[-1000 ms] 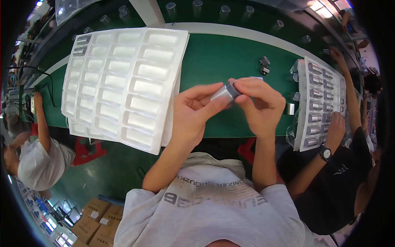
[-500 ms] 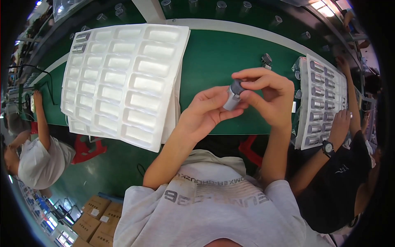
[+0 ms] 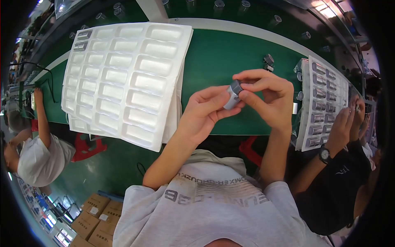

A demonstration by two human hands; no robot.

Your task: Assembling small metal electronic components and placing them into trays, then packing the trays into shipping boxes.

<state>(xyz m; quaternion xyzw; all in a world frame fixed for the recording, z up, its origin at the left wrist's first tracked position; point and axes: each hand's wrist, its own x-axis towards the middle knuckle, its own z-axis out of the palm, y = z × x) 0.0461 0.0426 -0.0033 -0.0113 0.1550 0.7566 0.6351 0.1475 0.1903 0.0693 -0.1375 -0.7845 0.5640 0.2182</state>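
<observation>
Silver metal cyl. w/ dark grey cap (image 3: 234,95) tilts steeper than 1 sec ago, cap end up; R hand (image 3: 272,99) shifted right. Black-shirted co-worker's far hand (image 3: 358,109), prev. stretched past white plastic tray (image 3: 307,91), now back beside near hand (image 3: 341,126).

A short silver metal cylinder (image 3: 232,100) with a smooth, softly shiny side and a small dark mark carries a dark grey cap (image 3: 235,86) at one end. It is held to the right of the white compartment tray (image 3: 127,88), apart from it, tilted, the cap uppermost and leaning away from the tray. Left fingers (image 3: 219,101) grip the body; right fingers (image 3: 250,99) pinch near the cap.
</observation>
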